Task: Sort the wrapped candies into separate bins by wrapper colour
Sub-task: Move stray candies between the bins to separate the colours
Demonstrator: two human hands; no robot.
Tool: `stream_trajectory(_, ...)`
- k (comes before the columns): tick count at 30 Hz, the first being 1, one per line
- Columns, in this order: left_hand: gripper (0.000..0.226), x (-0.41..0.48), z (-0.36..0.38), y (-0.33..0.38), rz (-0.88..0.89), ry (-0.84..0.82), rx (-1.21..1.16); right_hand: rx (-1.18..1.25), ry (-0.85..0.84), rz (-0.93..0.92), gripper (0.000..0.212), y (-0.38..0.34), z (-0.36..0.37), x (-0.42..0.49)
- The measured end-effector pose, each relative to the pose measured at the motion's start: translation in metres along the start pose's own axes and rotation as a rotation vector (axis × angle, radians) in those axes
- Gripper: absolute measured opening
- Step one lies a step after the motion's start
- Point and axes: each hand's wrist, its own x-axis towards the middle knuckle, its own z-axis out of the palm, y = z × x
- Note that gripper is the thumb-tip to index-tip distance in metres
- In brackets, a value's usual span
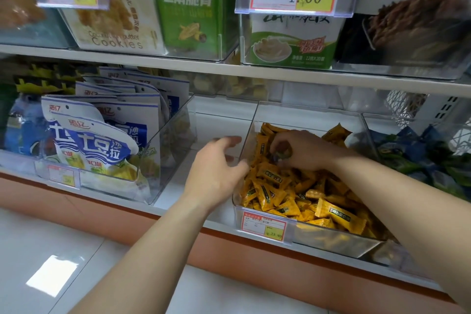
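Note:
A clear plastic bin (251, 120) on the lower shelf holds a heap of orange-wrapped candies (300, 194). My right hand (303, 149) is inside this bin, fingers pinched on a small dark, blue-green wrapped candy (279, 155) among the orange ones. My left hand (216, 171) hovers at the bin's left wall with fingers spread and nothing in it. To the right, a second clear bin (367, 122) holds blue and green wrapped candies (428, 158).
Left of the hands stands a clear bin (175, 120) of white-and-blue snack bags (102, 140). A bare white shelf strip (216, 122) runs between the bins. Above is a shelf (229, 70) with boxed snacks and price tags. A price tag (265, 227) hangs on the orange bin's front.

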Motion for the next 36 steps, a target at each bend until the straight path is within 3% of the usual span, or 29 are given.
stream_trajectory(3, 0.044, -0.002, 0.001, 0.018, 0.101, 0.078, 0.028, 0.131, 0.133, -0.008, 0.019, -0.001, -0.017, -0.029)
stream_trajectory(8, 0.033, -0.002, 0.026, 0.055, 0.211, 0.112, 0.148, 0.227, 0.366, 0.068, 0.022, 0.002, -0.04, -0.082)
stream_trajectory(14, 0.072, -0.001, 0.094, 0.07, 0.109, -0.313, 0.278, 0.453, 0.657, 0.094, 0.029, 0.025, -0.043, -0.142)
stream_trajectory(19, 0.068, 0.01, 0.117, 0.065, 0.016, -0.449, 0.394, 0.132, 0.803, 0.203, 0.024, 0.08, -0.045, -0.177)
stream_trajectory(22, 0.055, 0.01, 0.119, 0.072, 0.07, -0.435, 0.366, -0.078, 0.604, 0.359, 0.019, 0.102, -0.046, -0.184)
stream_trajectory(24, 0.049, 0.009, 0.115, 0.073, 0.079, -0.451, 0.261, -0.186, 0.499, 0.442, 0.028, 0.102, -0.047, -0.182)
stream_trajectory(27, 0.04, 0.02, 0.103, 0.067, 0.046, -0.283, 0.169, -0.19, 0.608, 0.361, 0.04, 0.081, -0.055, -0.172)
stream_trajectory(30, 0.045, 0.042, 0.102, 0.048, -0.087, -0.103, 0.307, -0.101, 0.6, 0.211, 0.041, 0.056, -0.049, -0.155)
stream_trajectory(33, 0.052, 0.061, 0.11, 0.03, -0.296, -0.174, 0.213, -0.176, 0.327, 0.222, 0.063, 0.05, -0.032, -0.136)
stream_trajectory(36, 0.047, 0.076, 0.116, 0.018, -0.345, -0.246, 0.099, -0.204, 0.243, 0.265, 0.068, 0.056, -0.024, -0.127)
